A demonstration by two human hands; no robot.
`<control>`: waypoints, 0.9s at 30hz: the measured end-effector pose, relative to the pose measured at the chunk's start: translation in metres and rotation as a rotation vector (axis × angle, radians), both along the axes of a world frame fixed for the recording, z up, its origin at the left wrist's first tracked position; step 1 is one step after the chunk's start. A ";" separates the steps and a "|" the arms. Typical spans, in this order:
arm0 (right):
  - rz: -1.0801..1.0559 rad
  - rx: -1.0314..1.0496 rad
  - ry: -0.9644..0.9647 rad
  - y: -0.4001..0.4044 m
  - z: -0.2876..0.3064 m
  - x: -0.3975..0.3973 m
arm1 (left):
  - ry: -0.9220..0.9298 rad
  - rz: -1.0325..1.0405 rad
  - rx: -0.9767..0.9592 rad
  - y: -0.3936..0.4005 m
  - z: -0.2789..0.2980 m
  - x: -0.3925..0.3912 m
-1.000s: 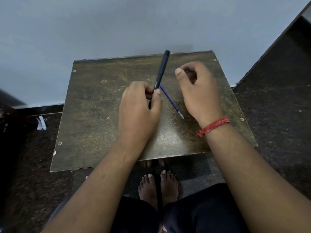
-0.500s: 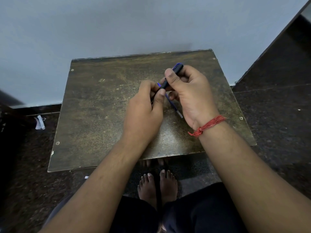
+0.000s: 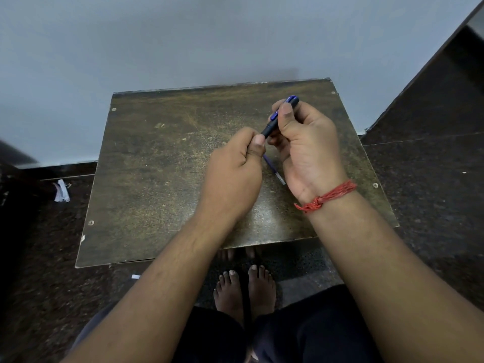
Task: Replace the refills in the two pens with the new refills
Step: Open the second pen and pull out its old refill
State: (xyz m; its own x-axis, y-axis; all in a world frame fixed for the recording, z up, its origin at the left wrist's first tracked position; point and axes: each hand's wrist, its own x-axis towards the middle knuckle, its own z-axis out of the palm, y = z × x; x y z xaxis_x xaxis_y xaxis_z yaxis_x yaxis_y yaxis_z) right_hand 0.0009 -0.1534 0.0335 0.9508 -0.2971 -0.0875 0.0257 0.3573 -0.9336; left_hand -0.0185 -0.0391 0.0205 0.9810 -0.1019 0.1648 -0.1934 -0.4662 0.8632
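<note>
A black pen (image 3: 269,128) with a blue clip and blue top slants above the brown table (image 3: 162,179). My right hand (image 3: 306,150) grips its upper barrel, thumb pressed by the clip. My left hand (image 3: 233,176) pinches its lower end between thumb and fingers; that end is hidden in the fist. A thin blue refill (image 3: 275,170) lies on the table between and under my two hands, partly covered by them. No second pen shows.
The small table stands against a pale wall (image 3: 183,43). A dark stone floor (image 3: 432,184) surrounds it. A white scrap (image 3: 61,191) lies on the floor at the left. My bare feet (image 3: 245,292) rest below the table's near edge.
My right hand came over and took hold of the pen's upper part, which only my left hand held before. Both hands then shifted slightly right. The refill on the table stayed put.
</note>
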 end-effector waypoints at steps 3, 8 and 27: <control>0.026 0.044 -0.033 0.004 0.001 0.000 | 0.038 0.004 -0.051 -0.001 0.003 0.000; -0.201 0.195 -0.103 -0.038 0.006 0.022 | 0.108 0.005 -0.059 0.000 -0.007 -0.007; -0.026 -1.593 0.142 -0.001 -0.016 0.006 | 0.076 0.258 -0.224 0.008 -0.009 0.002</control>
State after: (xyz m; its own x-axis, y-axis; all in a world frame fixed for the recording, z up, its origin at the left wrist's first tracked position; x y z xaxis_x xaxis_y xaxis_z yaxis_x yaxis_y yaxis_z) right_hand 0.0072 -0.1545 0.0178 0.9559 -0.1824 0.2303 -0.0993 -0.9384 -0.3311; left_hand -0.0162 -0.0313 0.0115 0.9802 0.1811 0.0801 -0.0249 -0.2885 0.9571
